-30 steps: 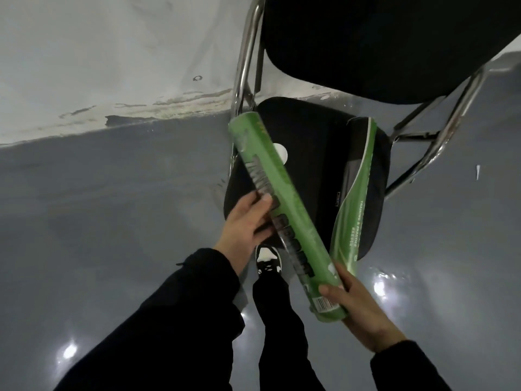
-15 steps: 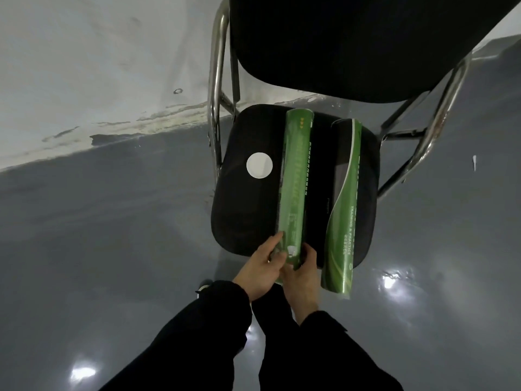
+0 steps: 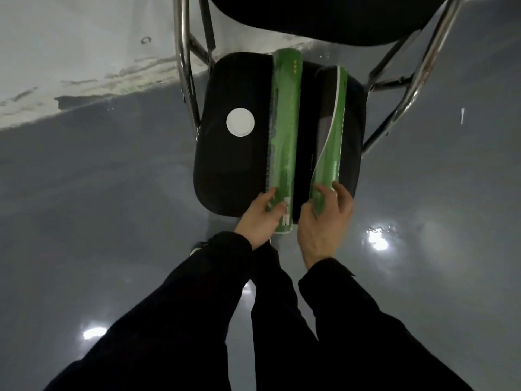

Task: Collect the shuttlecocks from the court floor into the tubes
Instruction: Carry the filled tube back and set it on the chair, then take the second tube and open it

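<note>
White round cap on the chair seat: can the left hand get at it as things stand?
Probably yes, once freed. The left hand now grips the plain green tube, and the white cap lies uncovered on the chair seat left of that tube, nothing between them.

I have just one view — the head camera, worn high and tipped steeply forward and down. It looks along both sleeves to the chair seat (image 3: 225, 153) close ahead, with the chair's backrest cutting the top edge. The wide lens bends the grey floor (image 3: 84, 193) and the wall base outward — no second view overlaps it.
</note>
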`<control>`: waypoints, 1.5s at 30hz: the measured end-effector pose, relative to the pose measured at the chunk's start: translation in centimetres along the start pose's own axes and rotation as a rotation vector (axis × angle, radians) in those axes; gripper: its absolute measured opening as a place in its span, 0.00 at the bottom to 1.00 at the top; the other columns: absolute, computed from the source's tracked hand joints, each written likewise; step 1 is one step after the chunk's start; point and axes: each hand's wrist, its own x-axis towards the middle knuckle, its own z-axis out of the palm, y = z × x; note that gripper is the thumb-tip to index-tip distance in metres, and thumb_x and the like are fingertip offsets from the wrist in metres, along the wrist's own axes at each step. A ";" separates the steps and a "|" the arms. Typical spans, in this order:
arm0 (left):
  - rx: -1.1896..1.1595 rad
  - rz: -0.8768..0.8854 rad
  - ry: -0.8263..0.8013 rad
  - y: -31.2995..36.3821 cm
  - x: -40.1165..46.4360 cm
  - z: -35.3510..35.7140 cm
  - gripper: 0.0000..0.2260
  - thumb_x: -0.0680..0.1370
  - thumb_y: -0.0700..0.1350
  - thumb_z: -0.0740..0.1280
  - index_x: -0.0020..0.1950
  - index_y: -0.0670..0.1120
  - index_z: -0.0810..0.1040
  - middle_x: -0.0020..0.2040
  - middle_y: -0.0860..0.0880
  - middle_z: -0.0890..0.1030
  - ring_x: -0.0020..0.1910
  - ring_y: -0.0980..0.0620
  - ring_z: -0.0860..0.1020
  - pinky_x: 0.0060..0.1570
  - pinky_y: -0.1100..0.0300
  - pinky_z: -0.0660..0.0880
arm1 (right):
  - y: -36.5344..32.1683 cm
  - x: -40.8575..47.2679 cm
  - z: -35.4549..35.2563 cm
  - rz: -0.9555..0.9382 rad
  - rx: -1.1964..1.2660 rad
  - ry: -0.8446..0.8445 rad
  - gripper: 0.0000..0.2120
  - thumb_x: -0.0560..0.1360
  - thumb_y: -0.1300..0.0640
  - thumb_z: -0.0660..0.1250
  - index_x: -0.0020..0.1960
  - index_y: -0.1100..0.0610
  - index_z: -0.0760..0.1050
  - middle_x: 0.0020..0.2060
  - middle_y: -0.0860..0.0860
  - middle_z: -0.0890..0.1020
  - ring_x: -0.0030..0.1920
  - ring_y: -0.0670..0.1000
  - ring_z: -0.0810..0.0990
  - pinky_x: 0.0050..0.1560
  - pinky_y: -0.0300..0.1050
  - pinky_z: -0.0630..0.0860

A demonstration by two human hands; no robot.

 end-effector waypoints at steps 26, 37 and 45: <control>0.068 0.112 -0.066 4.5 -21.8 0.8 0.15 0.85 0.47 0.66 0.71 0.44 0.75 0.66 0.43 0.80 0.56 0.48 0.79 0.63 0.45 0.77 | -5.3 -16.9 -19.4 0.319 0.395 -0.294 0.31 0.72 0.48 0.76 0.71 0.52 0.71 0.55 0.48 0.79 0.55 0.53 0.81 0.53 0.45 0.75; 0.384 0.136 -0.516 -5.5 -36.7 16.3 0.28 0.77 0.56 0.74 0.74 0.44 0.76 0.61 0.44 0.84 0.58 0.46 0.84 0.48 0.53 0.84 | 3.6 -39.0 -31.8 0.506 0.764 -0.060 0.28 0.74 0.50 0.76 0.70 0.53 0.71 0.52 0.46 0.80 0.49 0.46 0.80 0.45 0.38 0.75; 0.703 0.095 -0.791 -22.7 -49.1 31.1 0.24 0.80 0.47 0.73 0.74 0.41 0.75 0.67 0.35 0.81 0.63 0.37 0.82 0.52 0.48 0.84 | 16.9 -60.5 -39.4 0.651 0.934 0.304 0.29 0.77 0.44 0.72 0.74 0.48 0.68 0.57 0.47 0.80 0.53 0.45 0.81 0.55 0.41 0.78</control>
